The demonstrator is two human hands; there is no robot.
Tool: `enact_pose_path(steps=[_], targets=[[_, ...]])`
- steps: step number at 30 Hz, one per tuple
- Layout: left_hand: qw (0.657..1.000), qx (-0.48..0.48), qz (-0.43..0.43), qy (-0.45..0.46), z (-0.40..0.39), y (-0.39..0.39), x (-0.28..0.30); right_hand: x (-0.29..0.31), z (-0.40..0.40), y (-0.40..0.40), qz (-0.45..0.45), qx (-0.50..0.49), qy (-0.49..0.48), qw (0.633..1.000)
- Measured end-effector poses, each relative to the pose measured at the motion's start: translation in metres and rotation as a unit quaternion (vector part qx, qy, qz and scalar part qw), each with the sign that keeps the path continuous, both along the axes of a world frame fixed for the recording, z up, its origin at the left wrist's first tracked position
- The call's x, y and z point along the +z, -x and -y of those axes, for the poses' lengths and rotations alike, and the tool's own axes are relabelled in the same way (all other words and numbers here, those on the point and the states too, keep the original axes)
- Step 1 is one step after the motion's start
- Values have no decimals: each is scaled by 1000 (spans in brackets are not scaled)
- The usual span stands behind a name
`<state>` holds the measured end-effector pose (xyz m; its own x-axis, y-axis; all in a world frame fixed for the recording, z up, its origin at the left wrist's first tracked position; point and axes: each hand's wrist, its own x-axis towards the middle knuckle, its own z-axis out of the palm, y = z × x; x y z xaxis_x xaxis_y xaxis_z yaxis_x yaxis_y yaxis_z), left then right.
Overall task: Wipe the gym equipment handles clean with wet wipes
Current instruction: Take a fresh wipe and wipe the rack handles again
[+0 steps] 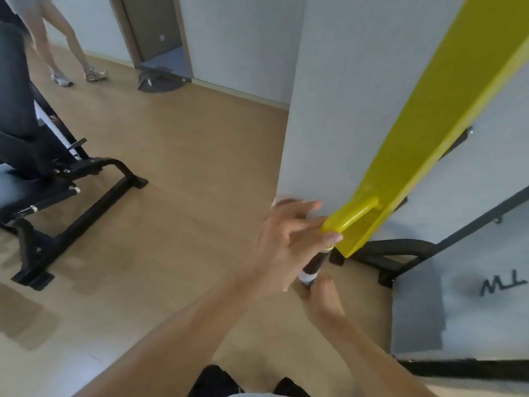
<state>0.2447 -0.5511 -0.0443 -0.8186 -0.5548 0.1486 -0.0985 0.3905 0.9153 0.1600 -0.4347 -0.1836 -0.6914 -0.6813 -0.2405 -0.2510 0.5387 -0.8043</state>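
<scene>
Leftmost, a black weight bench (71, 190) stands on the wood floor (171, 167), well apart from the work, and another person's legs (65, 53) show beyond it near a doorway.

Moving right to the middle, the left hand (286, 242) reaches forward with its fingers (303, 207) spread and nearly straight, the tips at the near end of the yellow bar (429, 138); this grip is loose and holds nothing that I can make out. No wet wipe is plainly visible in it, though a pale patch shows just behind the fingers and it is too blurred to name.

Just below and to the right of that hand lies the black handle (313, 263), a short rod with a white band at its lower end. Its long axis runs diagonally, from the yellow bar's near end down and toward the person.

Further right and lower, the right hand (323, 296) meets the handle's lower end; its fingers look curled about that end, so I judge this grip to be holding the handle, though blur hides the fingertips.

So the handle lies between the two hands, the right one at its near end and the left one just above its far end. A wiping stroke would likely run along that diagonal.

At far right, a grey panel (458, 282) with dark lettering stands beside a black frame (400, 253).
</scene>
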Motion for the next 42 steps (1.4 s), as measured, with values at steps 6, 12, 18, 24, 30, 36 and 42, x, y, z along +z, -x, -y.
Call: enact_pose_path(steps=[6,12,18,24,30,36,42], targets=[[979,-199,1,-44,57,7,-27,-36,24,-32,129,-84,-145,977],[965,-237,37,-103,154,11,-31,32,132,-58,326,-269,25,906],[959,-222,54,-167,210,60,-22,129,185,-30,306,-426,284,803],[935,-275,44,-220,199,139,-12,162,185,12,249,-531,437,682],[898,-386,76,-197,181,221,6,194,191,59,173,-641,491,564],[865,-487,26,-116,150,304,31,232,194,103,81,-657,585,469],[772,-618,21,-147,101,357,50,256,177,147,-115,-742,388,534]])
